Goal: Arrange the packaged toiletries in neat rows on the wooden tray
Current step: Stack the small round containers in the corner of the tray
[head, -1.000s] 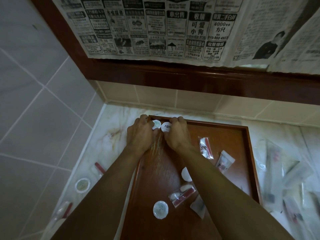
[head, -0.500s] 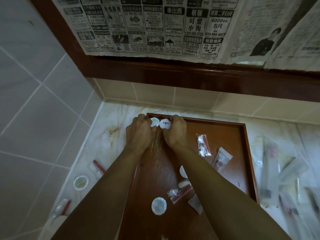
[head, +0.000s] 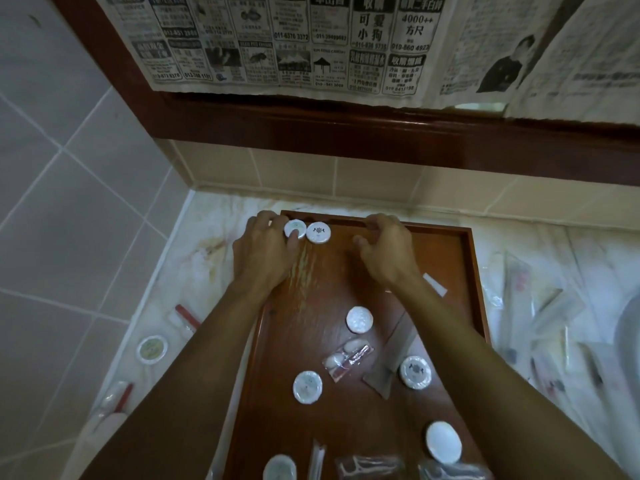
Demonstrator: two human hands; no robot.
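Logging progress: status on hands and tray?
Left hand touching first round packet; right hand open, empty. Two packets side by side at wooden tray far-left corner. Rest scattered.

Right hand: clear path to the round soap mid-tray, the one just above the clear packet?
Probably yes. The right hand hangs empty over the tray's far end, and bare wood lies between it and that round soap; nothing covers it.
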